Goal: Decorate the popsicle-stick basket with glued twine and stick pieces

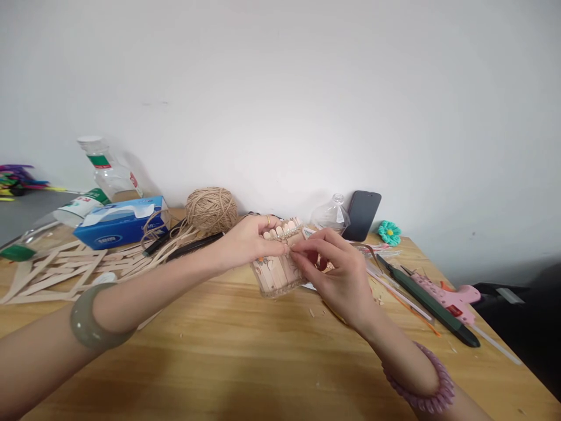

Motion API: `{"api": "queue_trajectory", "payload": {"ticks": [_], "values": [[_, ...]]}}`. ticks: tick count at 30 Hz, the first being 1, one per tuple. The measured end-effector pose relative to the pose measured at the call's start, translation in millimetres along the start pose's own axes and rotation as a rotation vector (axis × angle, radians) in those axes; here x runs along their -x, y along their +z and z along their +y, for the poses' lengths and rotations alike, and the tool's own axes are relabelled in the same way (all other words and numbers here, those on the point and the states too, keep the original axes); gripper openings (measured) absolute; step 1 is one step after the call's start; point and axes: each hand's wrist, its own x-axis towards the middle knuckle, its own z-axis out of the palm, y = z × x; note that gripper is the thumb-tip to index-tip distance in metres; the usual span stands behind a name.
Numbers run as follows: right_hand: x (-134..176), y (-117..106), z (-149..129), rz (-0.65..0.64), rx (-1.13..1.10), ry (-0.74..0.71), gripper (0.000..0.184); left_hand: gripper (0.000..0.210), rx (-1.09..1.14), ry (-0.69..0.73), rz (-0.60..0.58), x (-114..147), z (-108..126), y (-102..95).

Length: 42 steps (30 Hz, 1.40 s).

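Near the middle of the table, my left hand [249, 240] is closed on a small craft piece made of wooden popsicle sticks [274, 273]. Rounded stick ends line its top edge, beaded or twined trim runs along its rims, and small painted flowers show on its front. My right hand [335, 266] pinches at the front of the piece, thumb and forefinger pressed together beside my left thumb. Whatever lies between those right fingertips is too small to make out. My fingers cover part of the piece's right side.
Left lie loose wooden sticks [48, 272], a blue tissue pack [118, 225], a twine ball [211, 209] and a glass bottle [109, 169]. Behind my right hand stand a phone [364, 215] and clear plastic bottle top [331, 215]. Right are a green-handled tool [432, 301] and pink glue gun [449, 298].
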Motion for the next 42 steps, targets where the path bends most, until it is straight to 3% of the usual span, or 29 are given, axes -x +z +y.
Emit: {"api": "queue_trajectory", "payload": {"ticks": [9,14,23,26,32,42], "values": [[0.5,-4.8,3.0,0.044,-0.054,0.045,0.009,0.019,-0.016,-0.008,0.026,-2.2,-2.1,-0.9],[0.6,0.0,2.2,-0.011,0.079,-0.047,0.014,0.014,-0.030,0.024,0.014,-1.0,0.6,-0.6],[-4.4,4.1,4.1,-0.055,-0.013,0.021,0.013,0.012,-0.093,0.011,0.002,-1.7,-1.1,-5.5],[-9.1,3.2,3.8,-0.072,-0.057,0.082,0.012,0.016,-0.095,0.017,-0.022,-3.1,-0.9,-7.3],[-20.3,0.3,9.0,-0.121,-0.291,0.377,0.004,0.024,-0.205,0.019,-0.044,-7.1,1.9,-13.9],[-7.6,2.3,18.0,-0.153,-0.355,0.449,0.013,0.025,-0.192,0.015,-0.055,-16.1,-5.2,-20.3]]}}
